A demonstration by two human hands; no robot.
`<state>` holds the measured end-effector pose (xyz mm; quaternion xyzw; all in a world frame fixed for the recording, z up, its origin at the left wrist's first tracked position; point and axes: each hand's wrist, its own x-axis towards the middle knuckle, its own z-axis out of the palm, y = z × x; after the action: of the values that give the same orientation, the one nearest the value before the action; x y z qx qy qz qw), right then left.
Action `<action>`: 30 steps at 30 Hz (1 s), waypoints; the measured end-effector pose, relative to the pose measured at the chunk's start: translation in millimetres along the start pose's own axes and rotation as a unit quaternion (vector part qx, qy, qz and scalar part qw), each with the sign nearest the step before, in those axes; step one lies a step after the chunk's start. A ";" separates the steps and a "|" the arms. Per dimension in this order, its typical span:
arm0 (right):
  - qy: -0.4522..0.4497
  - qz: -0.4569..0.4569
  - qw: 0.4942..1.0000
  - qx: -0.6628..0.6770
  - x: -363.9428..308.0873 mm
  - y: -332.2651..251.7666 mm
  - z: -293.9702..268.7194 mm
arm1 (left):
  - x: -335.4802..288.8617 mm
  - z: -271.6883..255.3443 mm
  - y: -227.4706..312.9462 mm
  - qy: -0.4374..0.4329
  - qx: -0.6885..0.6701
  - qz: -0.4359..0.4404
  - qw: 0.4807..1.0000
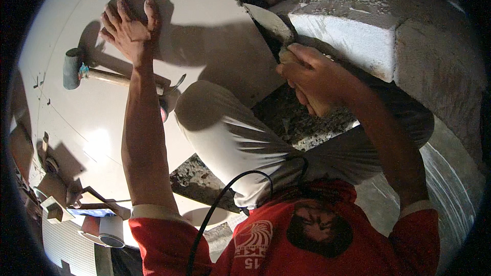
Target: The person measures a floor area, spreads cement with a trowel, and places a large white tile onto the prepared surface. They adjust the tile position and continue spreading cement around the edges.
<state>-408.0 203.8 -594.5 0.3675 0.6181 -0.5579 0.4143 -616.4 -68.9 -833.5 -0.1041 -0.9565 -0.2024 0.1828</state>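
Observation:
My left hand [128, 28] lies flat, fingers spread, on a large pale floor tile [204, 15]. My right hand [307, 76] grips the wooden handle of a pointing trowel [271, 23]. The trowel's mortar-smeared blade reaches into the dark gap between the tile's edge and a white block wall [353, 38]. My bent knee in light trousers [230, 133] sits between the two arms.
A rubber mallet [74, 69] with a wooden handle lies on the tile left of my forearm. Rough grey mortar bed [296, 122] shows beside the knee. Wooden offcuts and a small cup [110, 230] sit at the lower left. A black cable [225, 194] hangs over my red shirt.

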 end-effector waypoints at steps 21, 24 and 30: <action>-0.004 0.032 0.999 0.036 25.2 3.2 -4.0 | -0.1 -2.0 0.7 -0.033 0.027 -0.020 0.999; 0.035 -0.039 0.998 0.035 28.3 10.8 7.3 | -0.7 -4.3 0.0 -0.047 0.057 -0.012 0.997; 0.104 -0.108 0.989 -0.003 89.7 -4.7 23.9 | 0.8 -6.4 3.1 -0.055 0.051 -0.024 0.997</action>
<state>-444.5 178.8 -676.2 0.3534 0.6956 -0.5562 0.2861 -614.3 -68.7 -826.7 -0.0827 -0.9764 -0.1514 0.1299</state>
